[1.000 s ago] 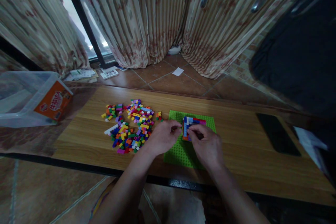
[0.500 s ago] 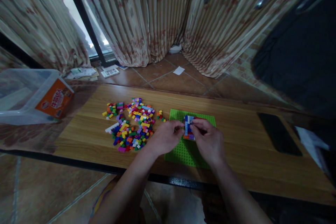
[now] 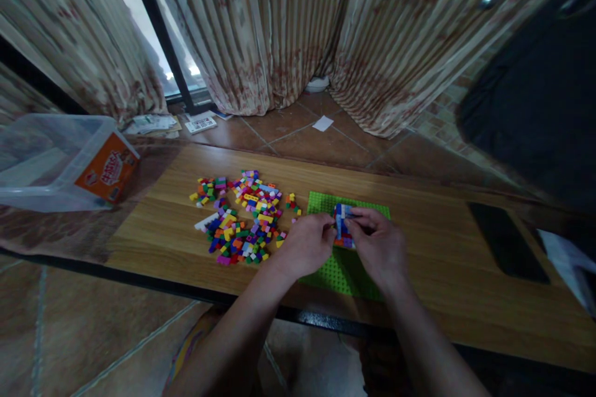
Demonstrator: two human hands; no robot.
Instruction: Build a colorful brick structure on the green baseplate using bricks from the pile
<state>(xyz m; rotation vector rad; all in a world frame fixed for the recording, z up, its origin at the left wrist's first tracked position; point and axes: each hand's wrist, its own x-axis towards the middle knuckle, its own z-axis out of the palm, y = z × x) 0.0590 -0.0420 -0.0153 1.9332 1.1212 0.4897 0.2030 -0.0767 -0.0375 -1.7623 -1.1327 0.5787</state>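
A small block of joined toy bricks [image 3: 341, 227], blue, white and orange-red, sits on the green studded baseplate [image 3: 342, 276]. My left hand [image 3: 306, 247] is at its left side, thumb and fingertips pinched together; what is between them is too small to make out. From the right, my right hand [image 3: 379, 247] bends over the structure, with thumb and fingers closed on its right part and covering it. Left of the baseplate, loose toy bricks [image 3: 264, 218] in many colours lie spread in a pile.
The bricks and baseplate are on a long wooden table [image 3: 437, 260]. A clear plastic bin [image 3: 56, 195] with an orange label stands at the far left. A dark phone-like slab [image 3: 507, 242] lies on the right, near white paper [image 3: 561, 260]. Curtains [image 3: 298, 31] hang behind.
The whole view has shifted, so the table's things appear slightly farther right. Both hands stay at the brick structure, with only slight finger movement.
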